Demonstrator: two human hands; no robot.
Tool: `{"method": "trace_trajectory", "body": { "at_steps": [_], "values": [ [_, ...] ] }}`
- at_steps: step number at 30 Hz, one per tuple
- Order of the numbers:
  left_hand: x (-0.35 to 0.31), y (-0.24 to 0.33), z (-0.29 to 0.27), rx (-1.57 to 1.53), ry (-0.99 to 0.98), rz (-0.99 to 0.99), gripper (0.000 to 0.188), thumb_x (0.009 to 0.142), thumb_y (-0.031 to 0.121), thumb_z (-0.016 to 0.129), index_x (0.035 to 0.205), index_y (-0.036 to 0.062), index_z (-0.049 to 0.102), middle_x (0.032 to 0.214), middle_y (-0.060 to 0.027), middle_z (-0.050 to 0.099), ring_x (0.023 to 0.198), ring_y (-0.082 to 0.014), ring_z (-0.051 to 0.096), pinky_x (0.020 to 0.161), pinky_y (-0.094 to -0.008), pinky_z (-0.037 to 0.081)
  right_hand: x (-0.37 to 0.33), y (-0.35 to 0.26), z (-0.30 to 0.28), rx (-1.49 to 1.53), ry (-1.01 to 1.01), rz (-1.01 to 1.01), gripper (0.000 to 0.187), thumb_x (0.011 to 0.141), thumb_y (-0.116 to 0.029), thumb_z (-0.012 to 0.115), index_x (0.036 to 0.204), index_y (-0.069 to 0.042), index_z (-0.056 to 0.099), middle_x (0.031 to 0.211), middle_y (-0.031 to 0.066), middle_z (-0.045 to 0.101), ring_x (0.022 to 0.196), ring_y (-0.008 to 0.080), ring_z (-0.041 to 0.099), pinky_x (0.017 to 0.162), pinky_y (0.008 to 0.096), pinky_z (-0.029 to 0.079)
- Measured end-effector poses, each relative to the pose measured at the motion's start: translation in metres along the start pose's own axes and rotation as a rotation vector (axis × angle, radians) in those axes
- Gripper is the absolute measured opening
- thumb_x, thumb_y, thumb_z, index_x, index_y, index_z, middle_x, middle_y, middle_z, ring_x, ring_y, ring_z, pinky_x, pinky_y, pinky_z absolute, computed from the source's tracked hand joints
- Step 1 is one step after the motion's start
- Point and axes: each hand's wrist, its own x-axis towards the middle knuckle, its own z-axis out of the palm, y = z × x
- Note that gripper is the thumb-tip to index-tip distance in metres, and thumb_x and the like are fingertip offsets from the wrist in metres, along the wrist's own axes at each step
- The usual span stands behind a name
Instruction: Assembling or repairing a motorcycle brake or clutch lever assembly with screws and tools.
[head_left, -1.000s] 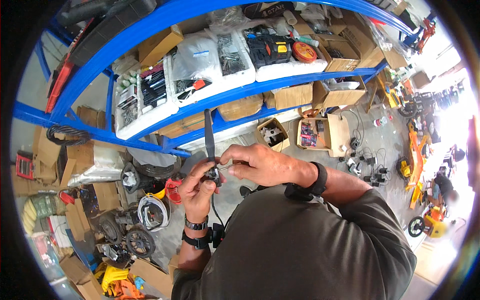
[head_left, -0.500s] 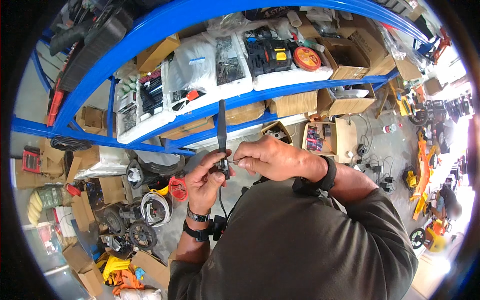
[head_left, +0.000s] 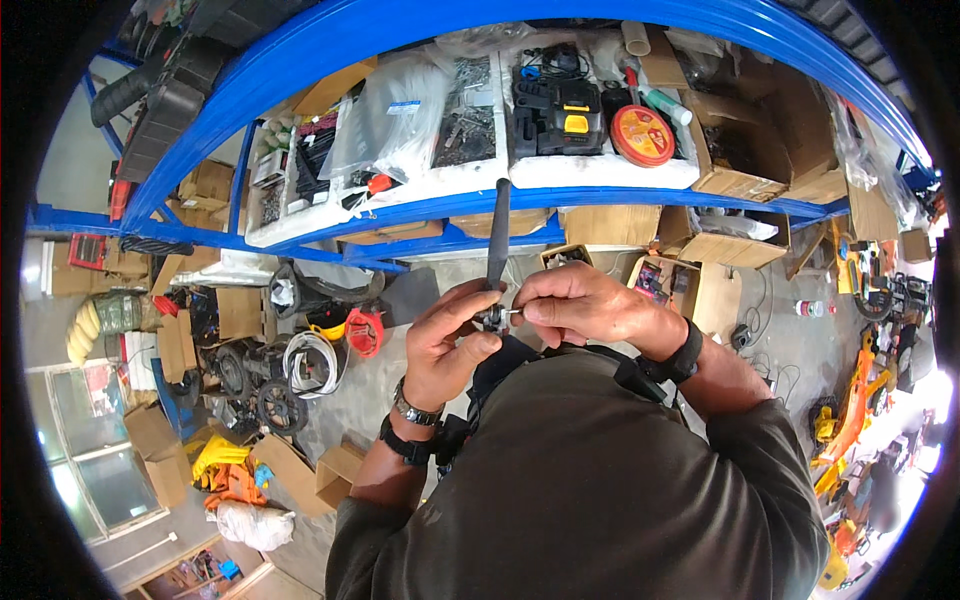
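Note:
Upright in front of my chest stands a long black lever (head_left: 500, 235), tilted slightly to the right at its top. My left hand (head_left: 445, 345) grips its lower end, thumb and fingers around a small metal-and-black fitting (head_left: 491, 318). Close to its right, my right hand (head_left: 580, 310) pinches a thin metal rod (head_left: 516, 312) that points left into the fitting. Most of the rod is hidden in the fingers, so its kind cannot be told.
A blue shelf rack (head_left: 400, 217) stands ahead, holding white foam trays (head_left: 600, 172) of parts, a black tool case (head_left: 560, 115) and cardboard boxes (head_left: 740, 180). On the floor at left lie a coiled white hose (head_left: 312, 365), a red helmet-like item (head_left: 364, 333) and wheels (head_left: 280, 405).
Both hands have shifted right and slightly up in the picture with the lever, which leans a little more. The view has turned somewhat. The right hand still pinches the rod at the fitting.

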Motion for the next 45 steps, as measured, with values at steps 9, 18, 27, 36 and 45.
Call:
{"method": "trace_trajectory", "body": {
  "at_steps": [9,18,27,36,45],
  "values": [
    [0.037,-0.007,-0.006,-0.058,-0.027,-0.193,0.038,0.087,0.016,0.073,0.12,-0.0009,0.062,0.111,-0.0089,0.063,0.084,-0.0102,0.058,0.073,-0.024,0.049,0.011,0.01,0.01,-0.394,0.5,-0.19,0.02,0.092,-0.009,0.057,0.109,0.001,0.054,0.077,0.0144,0.062,0.072,0.0234,0.065,0.066,0.0364,0.05],
    [0.072,-0.017,-0.06,-0.051,-0.232,-0.2,0.036,0.088,0.017,0.072,0.119,0.0009,0.062,0.099,-0.0045,0.063,0.081,-0.0078,0.058,0.071,-0.0242,0.049,0.047,-0.017,0.03,-0.504,0.672,-0.174,0.015,0.092,-0.007,0.056,0.105,0.001,0.055,0.08,0.0157,0.066,0.078,0.0269,0.069,0.069,0.0363,0.053],
    [0.093,-0.032,-0.097,-0.155,-0.37,0.017,0.041,0.084,0.014,0.075,0.122,0.0038,0.062,0.109,-0.0068,0.062,0.083,-0.0106,0.061,0.068,-0.0227,0.05,0.07,-0.031,0.041,-0.204,0.605,0.019,0.021,0.1,-0.02,0.049,0.097,-0.002,0.06,0.073,0.0042,0.064,0.051,0.0083,0.053,0.05,0.0241,0.044],
    [0.102,-0.031,-0.103,-0.143,-0.305,0.12,0.049,0.079,0.018,0.08,0.123,0.0062,0.063,0.118,-0.0099,0.061,0.088,-0.0119,0.063,0.064,-0.0222,0.052,0.084,-0.037,0.033,-0.129,0.565,-0.006,0.019,0.1,-0.019,0.048,0.1,-0.003,0.059,0.071,0.0023,0.062,0.054,0.0069,0.052,0.05,0.0236,0.043],
    [0.107,-0.043,-0.099,-0.242,-0.275,-0.012,0.04,0.081,0.011,0.078,0.114,0.0029,0.057,0.107,-0.0046,0.062,0.088,-0.0087,0.061,0.065,-0.0213,0.051,0.087,-0.035,0.028,-0.109,0.649,-0.019,0.016,0.097,-0.012,0.05,0.109,-0.002,0.053,0.074,0.0025,0.058,0.059,0.0076,0.053,0.053,0.0243,0.044]
  ]
}}
